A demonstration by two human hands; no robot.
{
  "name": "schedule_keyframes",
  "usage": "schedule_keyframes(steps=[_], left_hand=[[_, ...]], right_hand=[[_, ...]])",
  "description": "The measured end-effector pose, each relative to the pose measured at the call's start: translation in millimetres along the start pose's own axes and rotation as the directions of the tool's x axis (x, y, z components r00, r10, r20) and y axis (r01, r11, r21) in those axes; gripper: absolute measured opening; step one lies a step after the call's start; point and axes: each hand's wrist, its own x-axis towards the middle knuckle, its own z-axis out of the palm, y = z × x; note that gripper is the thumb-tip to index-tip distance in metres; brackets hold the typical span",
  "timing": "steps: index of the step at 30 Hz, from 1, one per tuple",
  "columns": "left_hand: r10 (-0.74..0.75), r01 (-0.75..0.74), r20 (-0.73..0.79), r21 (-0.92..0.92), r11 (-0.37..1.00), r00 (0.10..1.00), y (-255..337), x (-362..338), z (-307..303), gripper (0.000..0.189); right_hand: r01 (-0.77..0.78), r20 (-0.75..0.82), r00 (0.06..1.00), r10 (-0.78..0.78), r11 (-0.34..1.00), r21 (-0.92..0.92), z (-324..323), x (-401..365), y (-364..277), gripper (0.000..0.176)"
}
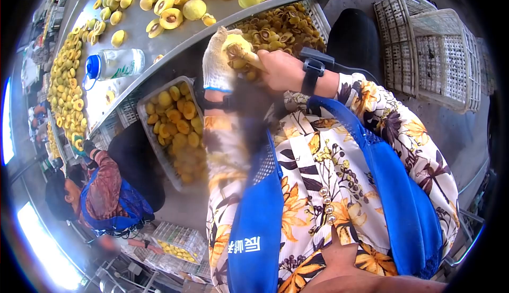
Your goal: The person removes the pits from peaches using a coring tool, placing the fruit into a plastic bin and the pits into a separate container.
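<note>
My left hand (214,62), in a white knitted glove, is closed around a yellow peach half (235,41) and holds it over a crate. My right hand (283,70) is bare, with its fingers wrapped round the pale handle of a pitting tool (253,60). The tool's tip meets the brown middle of the peach, where its exact shape is hidden. Beneath both hands, brown and yellow peach scraps (286,28) fill the crate.
A metal table (132,30) carries peach halves (171,18) and a blue-capped bottle (122,63). A crate of peach halves (140,105) stands at left, near a seated co-worker (106,187). White plastic crates (445,60) stand at right.
</note>
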Motion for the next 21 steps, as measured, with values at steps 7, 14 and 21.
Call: schedule_keyframes(steps=[7,14,21], left_hand=[[0.206,-0.226,-0.133,-0.161,0.961,0.969,-5.6,-24.7,15.1,0.055],[0.301,-0.308,-0.237,0.006,0.951,0.924,-18.9,-12.0,16.5,0.028],[0.001,-0.009,-0.064,-0.128,0.992,0.998,-4.6,-11.4,21.0,0.028]], right_hand=[[-0.048,0.003,0.999,0.049,0.973,0.225,3.5,6.4,-4.2,0.016],[-0.365,0.284,0.922,0.262,0.834,0.414,-10.9,-2.8,-27.7,0.016],[-0.271,0.215,0.957,0.195,0.866,0.42,2.5,-8.3,-17.3,0.021]])
